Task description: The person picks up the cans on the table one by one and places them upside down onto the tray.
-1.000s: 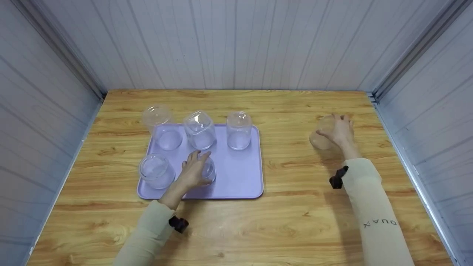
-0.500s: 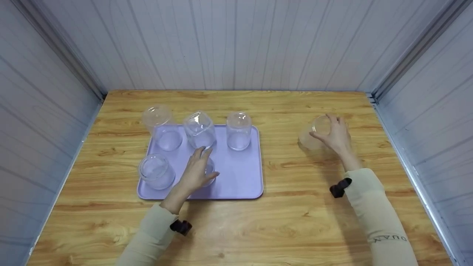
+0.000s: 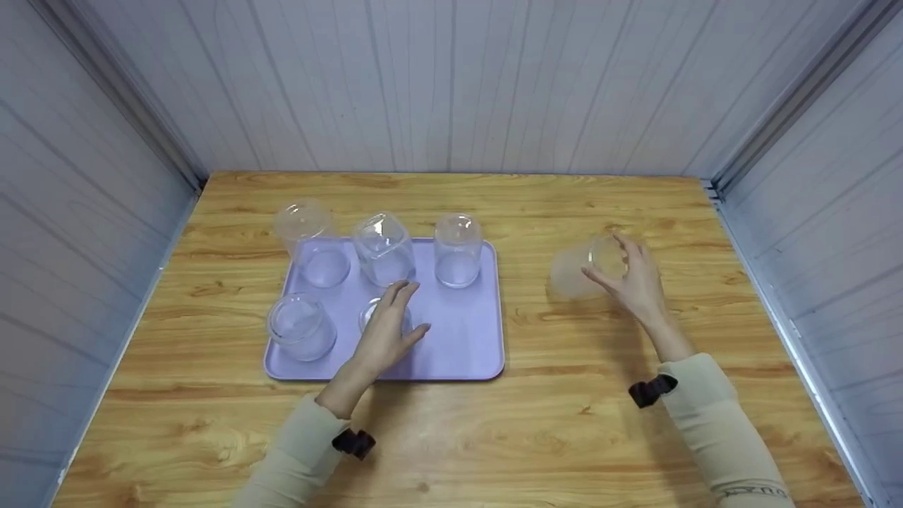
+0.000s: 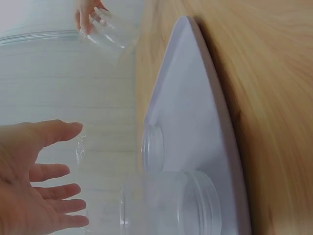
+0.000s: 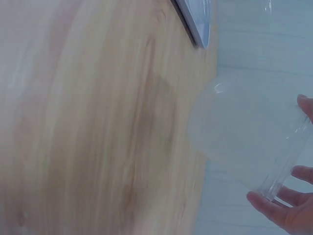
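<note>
My right hand (image 3: pixel 638 288) grips a clear jar (image 3: pixel 573 274) by its rim, right of the lilac tray (image 3: pixel 462 353). The jar leans with its base to the left; in the right wrist view its body (image 5: pixel 239 127) hangs above the tabletop. Over the tray's front middle hovers my left hand (image 3: pixel 383 339), fingers straight and thumb spread, holding nothing. Beneath it stands a clear jar (image 3: pixel 367 316), partly hidden by the hand. The left wrist view shows that clear jar (image 4: pixel 166 200) apart from the left fingertips (image 4: pixel 73 129).
Along the tray's back stand a tall clear jar (image 3: pixel 303 222), a squarish clear jar (image 3: pixel 384 247) and a round clear jar (image 3: pixel 457 250). Another clear jar (image 3: pixel 302 328) stands front left. The wooden table (image 3: pixel 494 437) is enclosed by pale walls (image 3: pixel 451 85).
My right hand has carried its jar leftward towards the tray, tilting it more. My left hand has risen off the front middle jar, its fingers straightening as it moved slightly right.
</note>
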### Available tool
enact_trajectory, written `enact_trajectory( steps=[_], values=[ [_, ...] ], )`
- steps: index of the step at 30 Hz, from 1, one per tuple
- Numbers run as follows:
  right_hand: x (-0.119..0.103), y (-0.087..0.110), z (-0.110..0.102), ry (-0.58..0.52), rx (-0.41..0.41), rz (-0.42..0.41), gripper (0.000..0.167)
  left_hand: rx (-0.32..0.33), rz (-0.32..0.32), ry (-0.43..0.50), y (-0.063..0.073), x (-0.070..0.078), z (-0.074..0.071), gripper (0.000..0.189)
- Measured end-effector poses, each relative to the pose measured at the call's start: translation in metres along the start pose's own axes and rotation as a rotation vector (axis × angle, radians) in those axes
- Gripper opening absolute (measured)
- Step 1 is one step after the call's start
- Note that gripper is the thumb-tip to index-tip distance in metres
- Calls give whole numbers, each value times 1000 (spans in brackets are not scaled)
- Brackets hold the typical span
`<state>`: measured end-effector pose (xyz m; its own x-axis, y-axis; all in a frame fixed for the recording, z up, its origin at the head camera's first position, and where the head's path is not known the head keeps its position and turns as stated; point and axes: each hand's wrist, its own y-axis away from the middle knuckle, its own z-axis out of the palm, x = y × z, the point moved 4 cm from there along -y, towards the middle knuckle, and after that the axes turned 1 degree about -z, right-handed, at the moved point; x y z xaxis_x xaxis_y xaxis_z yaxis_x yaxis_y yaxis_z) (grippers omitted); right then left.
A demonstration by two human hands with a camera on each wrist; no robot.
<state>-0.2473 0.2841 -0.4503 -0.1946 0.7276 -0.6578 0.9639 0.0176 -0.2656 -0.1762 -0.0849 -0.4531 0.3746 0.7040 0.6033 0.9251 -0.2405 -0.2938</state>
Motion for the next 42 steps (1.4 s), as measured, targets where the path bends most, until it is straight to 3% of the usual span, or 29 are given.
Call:
enact_trajectory(
  steps=[6, 13, 21, 30, 37, 42],
  values=[
    [-3, 19, 6, -47, -14, 17, 79, 62, 57, 45, 1, 5, 5, 59],
    [-10, 32, 11, -98, -14, 8, 76, 109, 72, 116, 2, 9, 12, 57],
    [-23, 43, 18, -209, -35, -3, 70, 60, 32, 190, 4, 13, 21, 57],
    [-69, 55, 13, -314, -51, 2, 59, 53, 31, 227, 4, 17, 28, 57],
    [-51, 59, 37, -387, -85, 55, 59, 25, 19, 294, 5, 22, 33, 65],
    [-54, 67, 50, -471, -102, 43, 55, 14, 41, 331, 6, 25, 37, 71]
  ],
)
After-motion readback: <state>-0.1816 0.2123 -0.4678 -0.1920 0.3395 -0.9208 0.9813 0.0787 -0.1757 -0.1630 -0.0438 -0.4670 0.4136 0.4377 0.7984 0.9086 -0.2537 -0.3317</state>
